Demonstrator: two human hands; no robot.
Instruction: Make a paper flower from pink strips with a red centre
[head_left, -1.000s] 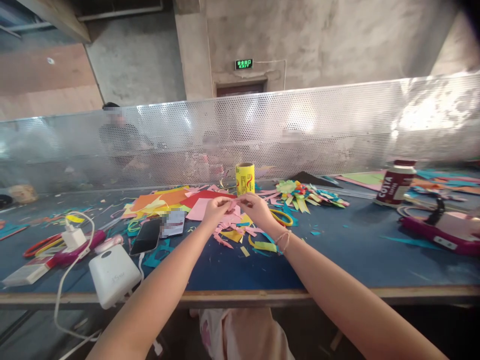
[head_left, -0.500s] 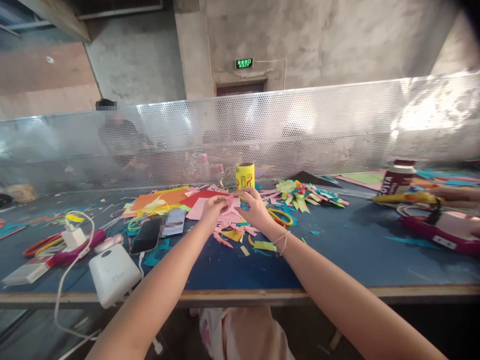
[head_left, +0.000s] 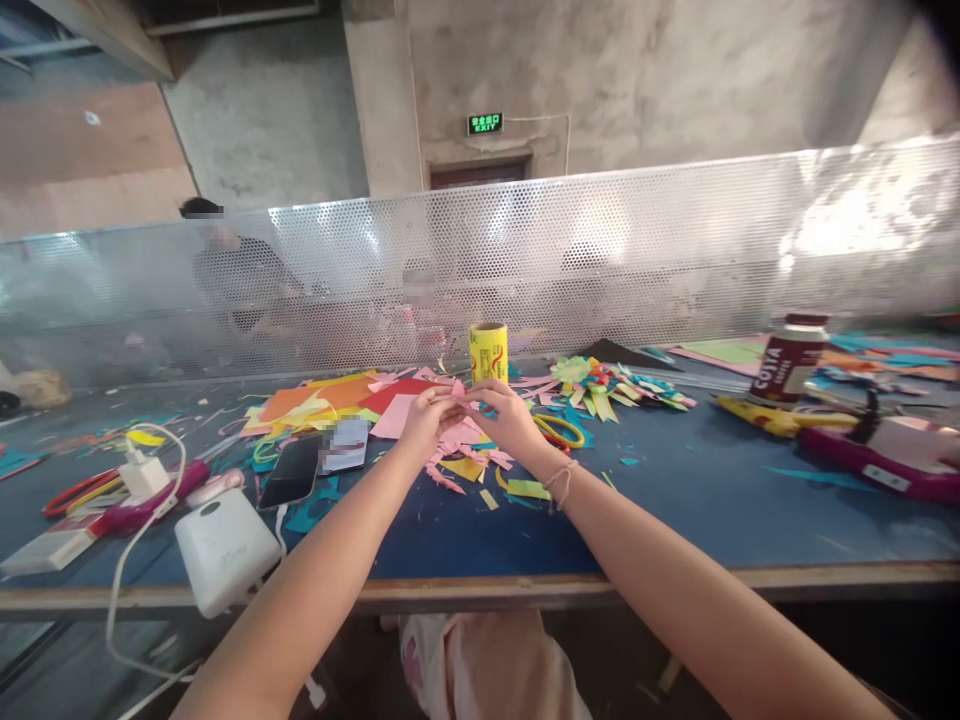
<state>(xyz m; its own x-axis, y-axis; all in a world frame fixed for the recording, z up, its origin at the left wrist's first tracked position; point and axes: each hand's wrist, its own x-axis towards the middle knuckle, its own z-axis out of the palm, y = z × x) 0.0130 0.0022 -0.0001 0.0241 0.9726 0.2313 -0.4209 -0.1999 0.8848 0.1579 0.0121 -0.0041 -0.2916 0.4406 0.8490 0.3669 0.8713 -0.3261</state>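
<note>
My left hand point(head_left: 424, 417) and my right hand point(head_left: 508, 417) meet over the middle of the blue table point(head_left: 675, 500). Both pinch a small pink paper piece point(head_left: 458, 392) between their fingertips, held just above the table. Under the hands lies a heap of pink and yellow paper scraps point(head_left: 469, 455). A yellow tape roll point(head_left: 489, 352) stands upright right behind my hands. Yellow-handled scissors point(head_left: 561, 431) lie beside my right wrist.
Coloured paper sheets point(head_left: 330, 398) lie left of my hands, with a phone point(head_left: 292, 470), a white power bank point(head_left: 225, 550) and a charger point(head_left: 144, 475). A paper flower pile point(head_left: 607, 385), a brown bottle point(head_left: 789, 360) and a pink tool point(head_left: 885, 455) are right. A perforated metal screen point(head_left: 675, 250) backs the table.
My hands have drawn closer together on the pink paper piece and lifted it slightly. A yellow object that another hand held at the far right now lies on the table by the bottle.
</note>
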